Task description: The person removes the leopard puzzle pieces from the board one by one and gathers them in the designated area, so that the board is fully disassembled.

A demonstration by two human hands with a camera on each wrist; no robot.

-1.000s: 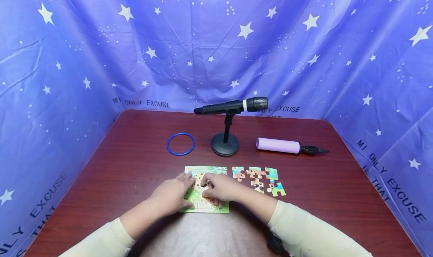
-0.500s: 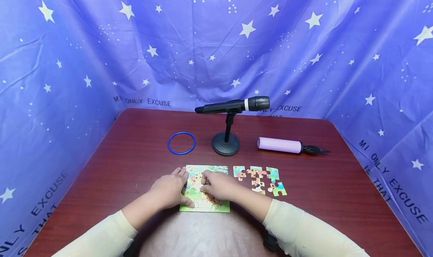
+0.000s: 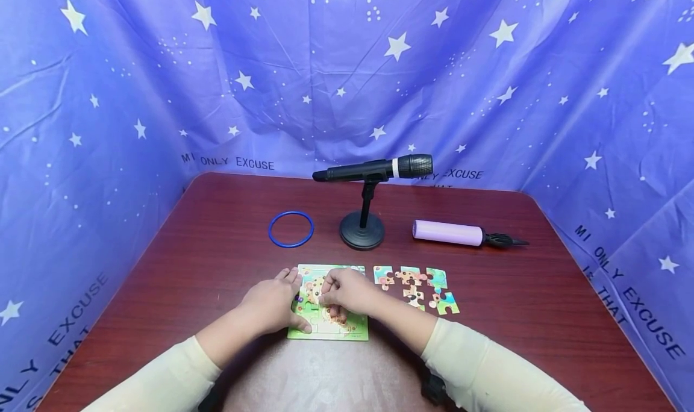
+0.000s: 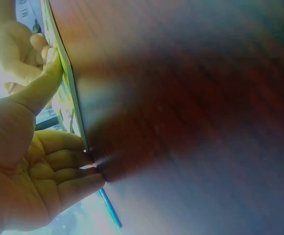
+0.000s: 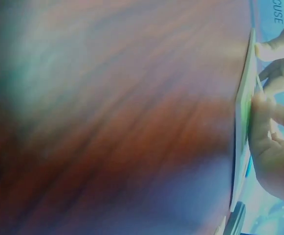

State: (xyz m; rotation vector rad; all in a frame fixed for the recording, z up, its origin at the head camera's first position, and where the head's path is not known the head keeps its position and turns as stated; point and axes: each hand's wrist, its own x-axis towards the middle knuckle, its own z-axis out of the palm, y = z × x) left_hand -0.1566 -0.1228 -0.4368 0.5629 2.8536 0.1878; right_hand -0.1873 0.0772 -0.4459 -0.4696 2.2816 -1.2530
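A puzzle board (image 3: 328, 333) with a green border and a spotted animal picture lies near the table's front. My left hand (image 3: 268, 306) rests along its left side, fingers straight; the left wrist view shows the thumb (image 4: 46, 83) on the board and the fingertips beyond its edge. Over the board's middle, my right hand (image 3: 351, 291) pinches a puzzle piece (image 5: 259, 84), seen as a thin tilted edge in the right wrist view. The fingers hide most of that piece and part of the picture. Several loose puzzle pieces (image 3: 410, 276) lie just right of the board.
Behind the board stands a black microphone (image 3: 358, 170) on a round-based stand (image 3: 362, 231). To its left lies a blue ring (image 3: 291, 229), to its right a lilac hand pump (image 3: 447, 232) with a black nozzle. A starry blue curtain (image 3: 347, 68) surrounds the reddish table (image 3: 217, 255).
My left hand has drawn back from the board's middle to its left edge, uncovering some of the picture. The right hand has shifted slightly up the board, still pinching. The loose pieces lie as before.
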